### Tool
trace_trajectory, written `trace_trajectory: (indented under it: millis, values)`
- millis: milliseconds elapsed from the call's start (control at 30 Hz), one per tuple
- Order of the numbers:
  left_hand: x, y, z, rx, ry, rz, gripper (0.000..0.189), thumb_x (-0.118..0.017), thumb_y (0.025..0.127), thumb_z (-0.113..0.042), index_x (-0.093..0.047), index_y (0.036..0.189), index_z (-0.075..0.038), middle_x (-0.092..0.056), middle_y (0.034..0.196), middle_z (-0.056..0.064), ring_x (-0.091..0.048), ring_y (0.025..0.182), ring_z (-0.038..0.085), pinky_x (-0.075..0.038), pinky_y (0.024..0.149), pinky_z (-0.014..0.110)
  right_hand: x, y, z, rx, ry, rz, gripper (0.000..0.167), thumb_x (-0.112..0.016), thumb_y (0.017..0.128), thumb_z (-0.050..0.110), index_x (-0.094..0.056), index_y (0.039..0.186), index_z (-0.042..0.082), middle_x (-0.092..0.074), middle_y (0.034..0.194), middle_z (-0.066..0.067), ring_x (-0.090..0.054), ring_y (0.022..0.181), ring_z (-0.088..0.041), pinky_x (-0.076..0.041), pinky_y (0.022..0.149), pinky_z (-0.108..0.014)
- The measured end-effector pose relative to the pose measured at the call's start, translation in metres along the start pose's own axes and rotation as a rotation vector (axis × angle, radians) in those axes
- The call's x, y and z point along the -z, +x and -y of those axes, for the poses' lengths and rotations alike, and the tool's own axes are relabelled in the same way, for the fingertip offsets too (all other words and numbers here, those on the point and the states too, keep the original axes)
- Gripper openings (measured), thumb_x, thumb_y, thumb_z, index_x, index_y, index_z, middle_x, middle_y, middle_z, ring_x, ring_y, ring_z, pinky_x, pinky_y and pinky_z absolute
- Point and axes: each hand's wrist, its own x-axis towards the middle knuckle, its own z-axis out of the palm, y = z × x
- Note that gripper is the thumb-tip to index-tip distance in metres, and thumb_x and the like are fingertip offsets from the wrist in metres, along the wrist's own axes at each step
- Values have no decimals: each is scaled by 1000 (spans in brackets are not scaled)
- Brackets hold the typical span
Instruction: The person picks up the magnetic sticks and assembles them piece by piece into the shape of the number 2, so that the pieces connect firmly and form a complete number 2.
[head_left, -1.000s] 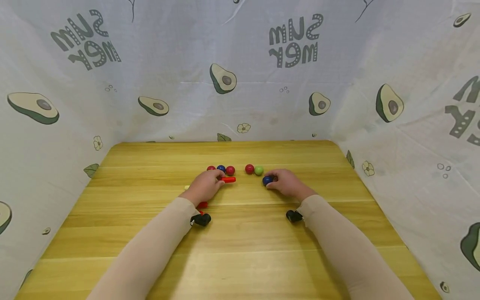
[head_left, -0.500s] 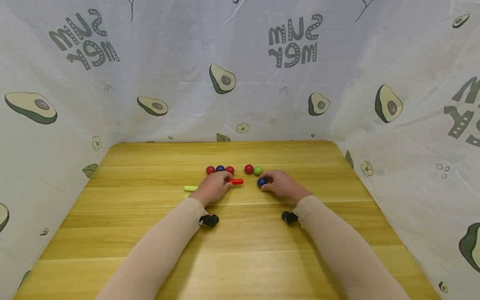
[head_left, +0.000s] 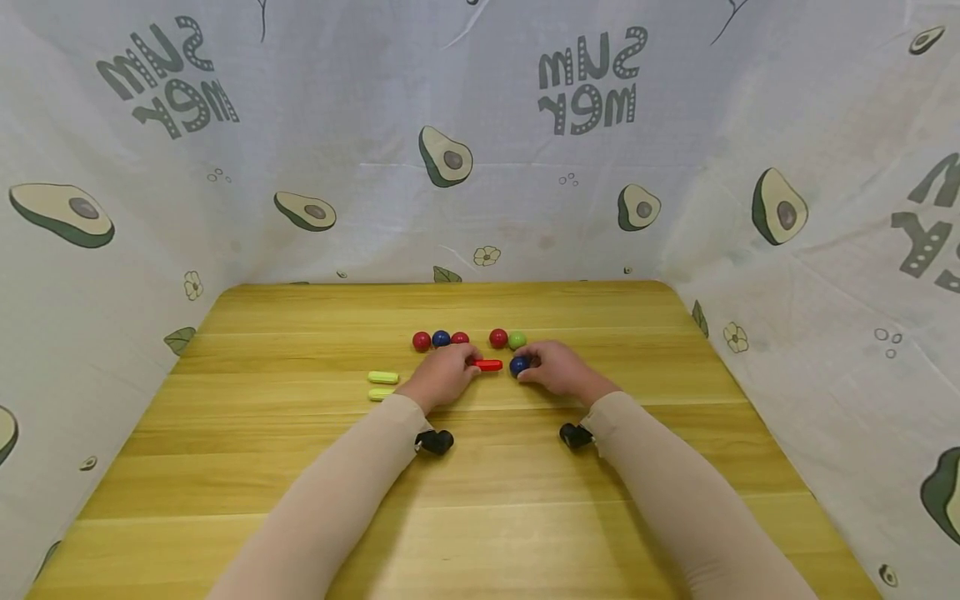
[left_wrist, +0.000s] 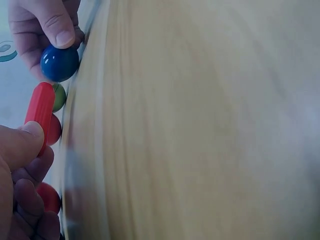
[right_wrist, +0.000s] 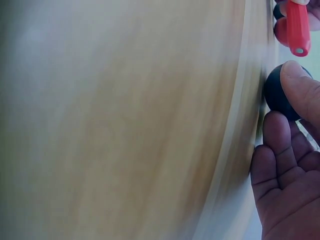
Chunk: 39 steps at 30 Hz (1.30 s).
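Head view, nearest first: beige sleeves (head_left: 330, 492) extend over the wooden desk (head_left: 495, 517). Past them, two yellow-green sticks (head_left: 383, 377) lie at left. The left hand (head_left: 442, 377) has a narrow grip, pinching a red stick (head_left: 491, 365); the right hand (head_left: 558, 368) holds a blue ball (head_left: 518, 367) in its grip, just beyond the stick's tip, not touching. Farther sit a red-blue-red row of balls (head_left: 441, 338) and, to the right, a red ball (head_left: 498, 338) beside a green ball (head_left: 517, 340).
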Motion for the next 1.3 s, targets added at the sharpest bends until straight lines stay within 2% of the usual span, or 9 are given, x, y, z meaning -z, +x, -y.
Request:
trace_trajectory:
  millis: [367,867,1300]
  values:
    - [-8,7,-6,-27,20,16,26,-64,107,-27,-69,129,-14,-72,122,3,-66,107,20,-53,106,39,0,1,-1,25,19,6,41,-76,98,21,-68,136,5,-70,124,-14,-62,101,-23,-53,96,-42]
    - [-9,3,-6,-18,-7,9,24,-66,106,-26,-69,126,-14,-72,117,2,-64,101,19,-54,104,38,-2,2,1,9,14,-3,43,-76,99,21,-67,138,6,-70,123,-14,-62,100,-23,-53,95,-41]
    - [-10,3,-3,-24,-22,5,25,-66,106,-26,-69,128,-14,-72,122,2,-66,108,19,-53,108,39,-3,2,0,2,15,-6,43,-76,99,20,-67,138,6,-70,125,-14,-62,103,-23,-53,98,-43]
